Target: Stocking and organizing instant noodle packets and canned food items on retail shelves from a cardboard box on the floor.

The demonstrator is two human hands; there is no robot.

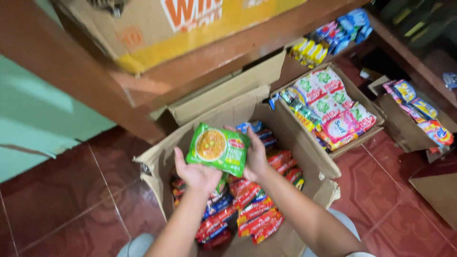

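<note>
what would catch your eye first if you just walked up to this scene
The bright green noodle packet stands out first, held at the centre between the left hand and right hand. Right under it, an open cardboard box on the red tile floor is packed with red and blue packets. To the right, another box holds colourful sachets.

Both forearms are bare from the bottom edge of the view up to the wrists, with no sleeves showing anywhere along them. The left hand (196, 173) and the right hand (255, 157) carry no gloves, and no rings, watch or bracelet can be seen on either. Low in the view, beside each arm, a rounded patch of pale grey-blue cloth shows, apparently the person's clothing over the knees.
</note>
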